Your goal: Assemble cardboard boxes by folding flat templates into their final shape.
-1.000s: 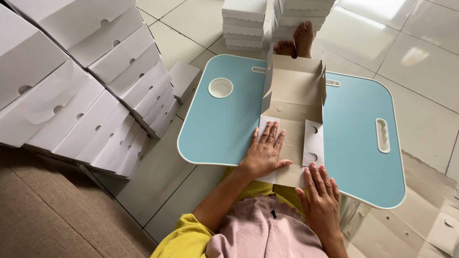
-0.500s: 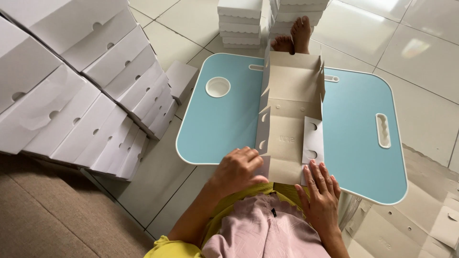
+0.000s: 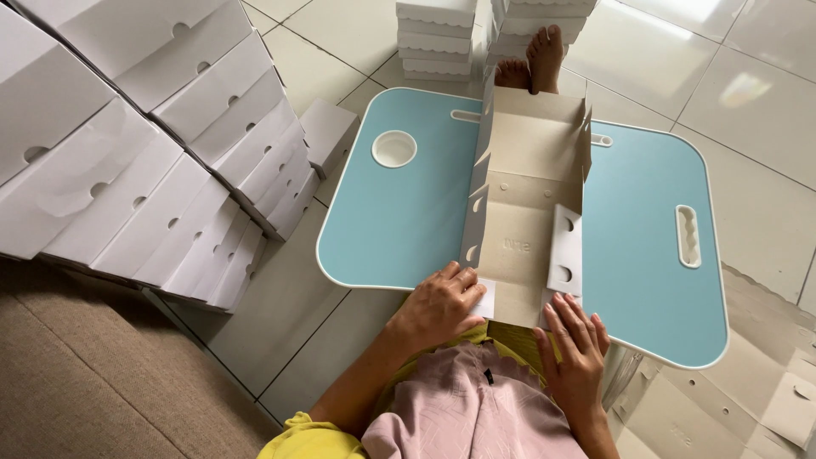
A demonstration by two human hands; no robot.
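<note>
A flat-cut cardboard box blank, grey inside and white outside, lies partly folded on a light blue lap table. Its far walls stand up; the left side flap is raised. My left hand is curled over the near left corner of the blank at the table's front edge, gripping the flap there. My right hand rests with fingers spread on the near right edge of the blank, just below a white side flap with round notches.
Stacks of folded white boxes lean at the left on the tiled floor, more stacks stand beyond the table. My bare feet show past the far edge. Flat blanks lie at the lower right. A round cup recess and a handle slot mark the table.
My left hand moved from flat on the blank's middle to its near left corner and curled over it. The box's left side has been lifted upright. My right hand stayed near the front edge.
</note>
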